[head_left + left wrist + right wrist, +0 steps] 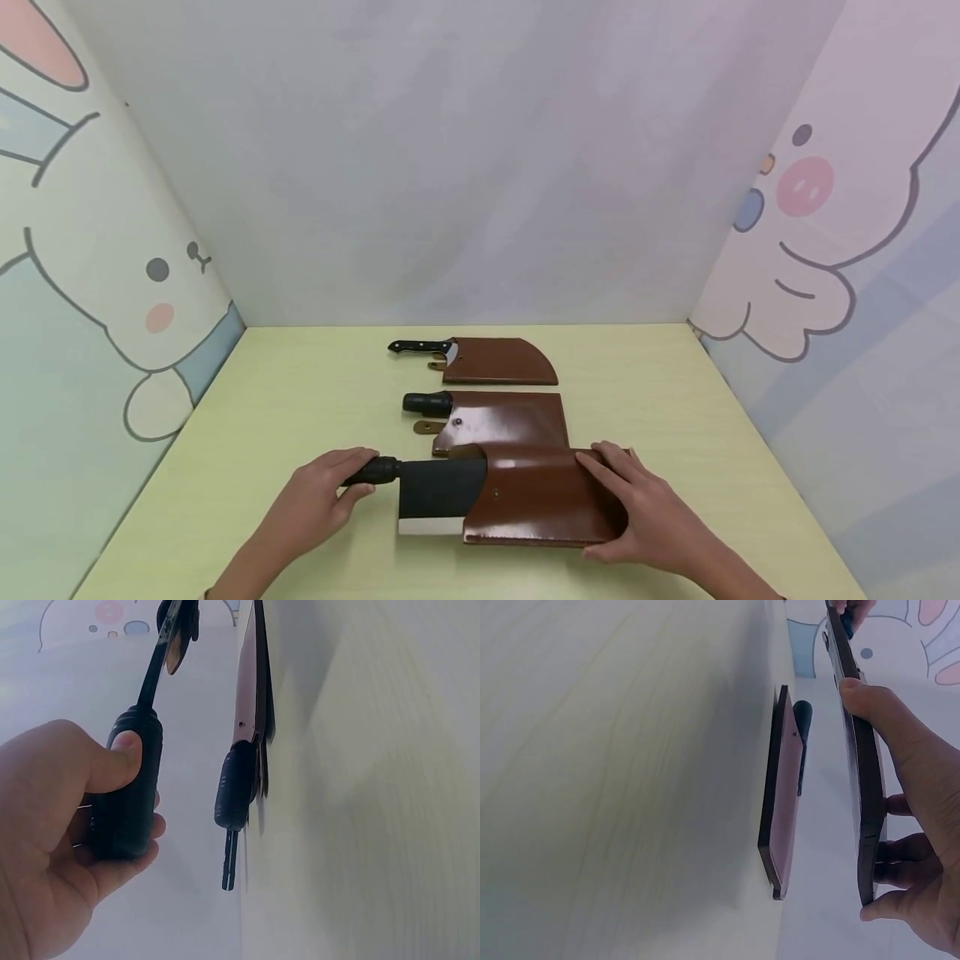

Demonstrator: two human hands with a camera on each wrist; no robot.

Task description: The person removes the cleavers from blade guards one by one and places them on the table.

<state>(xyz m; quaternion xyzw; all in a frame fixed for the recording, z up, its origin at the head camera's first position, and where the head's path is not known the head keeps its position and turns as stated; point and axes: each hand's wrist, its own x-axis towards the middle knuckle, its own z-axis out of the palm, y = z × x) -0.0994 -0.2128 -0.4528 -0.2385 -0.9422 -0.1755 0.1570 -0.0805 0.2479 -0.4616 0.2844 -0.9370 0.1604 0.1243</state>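
Note:
My left hand [318,498] grips the black handle [381,471] of a cleaver; in the left wrist view the thumb lies along the handle [129,787]. The dark blade [438,490] with its pale edge is partly inside a brown leather sheath [551,500], its far part hidden there. My right hand [652,517] holds the sheath's right end, fingers on the upper edge and thumb at the lower. In the right wrist view this hand [922,817] grips the sheath [868,780], which is raised off the table.
Behind the held sheath lies a second sheathed knife [510,417] with a black handle, partly overlapped in the head view. Farther back is a third sheathed knife [498,360] with a riveted handle. The pale yellow table [247,400] meets walls with cartoon animals.

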